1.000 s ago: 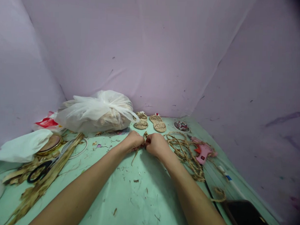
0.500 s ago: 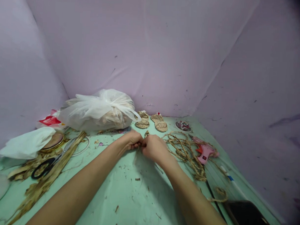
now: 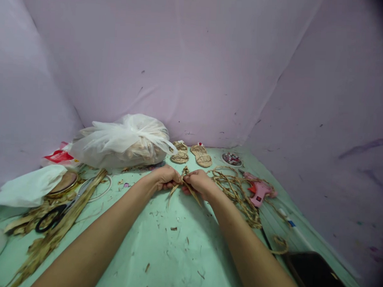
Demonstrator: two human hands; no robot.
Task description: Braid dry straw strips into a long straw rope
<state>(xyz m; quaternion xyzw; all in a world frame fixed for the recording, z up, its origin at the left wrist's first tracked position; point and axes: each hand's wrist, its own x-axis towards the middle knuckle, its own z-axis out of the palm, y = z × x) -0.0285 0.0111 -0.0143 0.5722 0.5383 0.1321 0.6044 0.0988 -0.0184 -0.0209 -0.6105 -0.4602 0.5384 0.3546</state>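
My left hand (image 3: 167,178) and my right hand (image 3: 199,182) are close together over the middle of the table, both with fingers closed. Between them is a small piece of dried plant fibre (image 3: 186,170), which looks braided or twisted at its top. Two loose strand ends (image 3: 194,195) hang below the fingers, one to each side. My fingertips cover the part where the strands meet. Just beyond my hands lie two small woven slipper shapes, a left one (image 3: 179,155) and a right one (image 3: 202,157) with a red bead at its top.
A tied white plastic bag (image 3: 122,143) stands back left. Scissors (image 3: 59,212) lie among dried fibre strips (image 3: 71,223) at left. At right are coiled braided cord (image 3: 236,193), a pink glue gun (image 3: 259,193), a dish of beads (image 3: 231,159) and a dark phone-like object (image 3: 319,273).
My fingers have drawn slightly apart, and the strand ends now show spread below them. My right hand has turned a little. The whole view has shifted slightly.
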